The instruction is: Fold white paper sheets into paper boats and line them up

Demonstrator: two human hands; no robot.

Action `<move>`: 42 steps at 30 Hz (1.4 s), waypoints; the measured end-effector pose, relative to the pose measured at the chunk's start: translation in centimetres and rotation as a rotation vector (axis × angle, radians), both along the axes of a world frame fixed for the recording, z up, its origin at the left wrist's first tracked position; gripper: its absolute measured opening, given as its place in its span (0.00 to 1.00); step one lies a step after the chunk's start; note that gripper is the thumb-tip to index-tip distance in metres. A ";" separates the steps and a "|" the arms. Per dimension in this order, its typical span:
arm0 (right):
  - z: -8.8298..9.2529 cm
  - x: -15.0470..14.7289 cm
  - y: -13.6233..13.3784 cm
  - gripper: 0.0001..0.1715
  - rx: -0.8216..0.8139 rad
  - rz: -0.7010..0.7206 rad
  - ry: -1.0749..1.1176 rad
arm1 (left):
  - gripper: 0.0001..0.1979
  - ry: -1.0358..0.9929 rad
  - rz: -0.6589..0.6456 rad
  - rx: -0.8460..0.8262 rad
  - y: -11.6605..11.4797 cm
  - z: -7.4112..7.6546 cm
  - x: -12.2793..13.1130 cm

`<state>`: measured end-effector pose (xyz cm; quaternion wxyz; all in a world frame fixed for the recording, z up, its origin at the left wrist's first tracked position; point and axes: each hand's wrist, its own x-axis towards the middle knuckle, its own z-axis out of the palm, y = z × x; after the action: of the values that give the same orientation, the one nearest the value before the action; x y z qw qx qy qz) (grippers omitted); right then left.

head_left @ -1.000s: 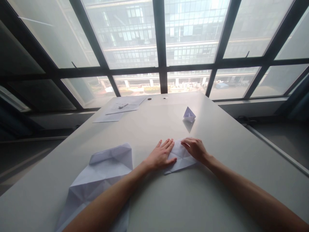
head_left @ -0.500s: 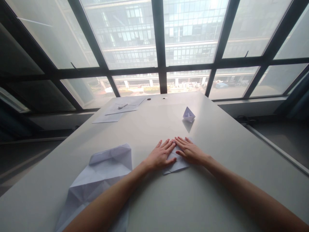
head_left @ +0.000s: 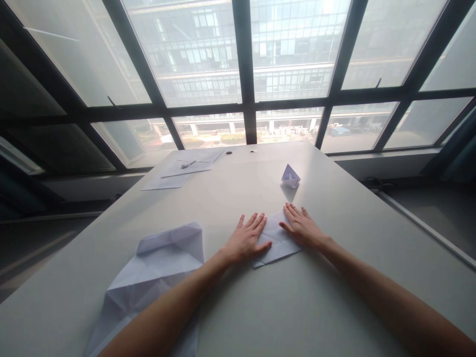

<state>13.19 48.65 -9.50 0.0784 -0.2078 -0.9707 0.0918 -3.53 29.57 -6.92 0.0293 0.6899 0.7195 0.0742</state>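
A folded sheet of white paper (head_left: 275,239) lies flat on the table between my hands. My left hand (head_left: 247,241) rests on its left side with fingers spread. On the right side of the same paper, my right hand (head_left: 302,228) lies flat, fingers stretched forward. Parts of the paper are hidden under both hands. Beyond my right hand stands a small folded paper boat (head_left: 290,177). A large creased sheet of paper (head_left: 156,263) lies at the left, partly covered by my left forearm.
The white table (head_left: 238,317) narrows toward the windows. Flat paper sheets (head_left: 163,182) lie at its far left, with a small pale object (head_left: 188,164) on top. Two round holes, one dark (head_left: 229,153), sit near the far edge.
My right hand has slid to the right across the paper, away from my left hand, showing more of the folded sheet. My left hand has stayed almost still.
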 end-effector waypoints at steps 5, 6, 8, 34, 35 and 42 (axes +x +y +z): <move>-0.3 -0.1 -0.1 0.43 -0.022 -0.035 0.074 | 0.40 -0.035 0.011 0.031 0.0 -0.1 -0.4; -0.4 -0.2 -0.2 0.42 -0.028 -0.052 0.092 | 0.39 -0.037 0.014 0.039 0.0 0.0 -0.4; -0.4 -0.2 -0.3 0.40 -0.033 -0.100 0.137 | 0.37 -0.040 0.009 0.056 0.0 0.1 -0.4; 0.4 -0.4 1.9 0.28 -0.681 -0.237 0.744 | 0.20 -0.067 0.098 0.255 0.1 0.6 -0.2; 0.5 -0.4 2.0 0.29 -0.700 -0.245 0.749 | 0.19 -0.073 0.122 0.272 0.1 0.5 -0.2; 1.7 0.1 2.9 0.26 -0.991 -0.237 0.865 | 0.25 -0.080 0.078 0.244 0.1 0.3 -0.4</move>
<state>13.32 51.57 -7.83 0.3655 -0.2688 -0.6655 0.5927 -3.94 29.72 -6.65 -0.0290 0.6563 0.7297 0.1898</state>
